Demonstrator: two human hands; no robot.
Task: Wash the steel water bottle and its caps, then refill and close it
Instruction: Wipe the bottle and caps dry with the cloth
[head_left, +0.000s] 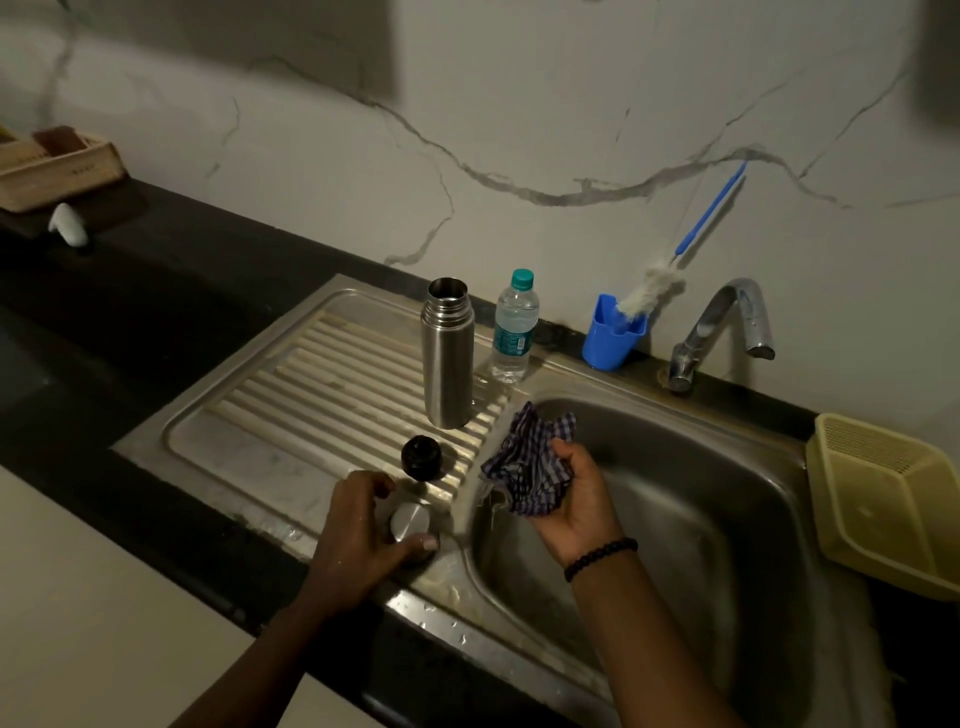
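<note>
The steel water bottle (449, 353) stands upright and uncapped on the ribbed drainboard (291, 395). In front of it lies a black inner cap (421, 457). Nearer the front edge sits the steel outer cap (410, 524), and my left hand (363, 535) curls around it, thumb and fingers touching its sides. Over the left rim of the sink basin (691, 519), my right hand (569, 499) grips a bunched checkered cloth (527, 460), with a little water dripping from it.
A clear plastic water bottle (513, 327) with a teal lid stands behind the steel one. A blue cup (613, 332) holds a bottle brush (675, 260). The tap (727, 327) is at the back right, a yellow basket (883, 499) on the right, a wooden tray (52, 166) far left.
</note>
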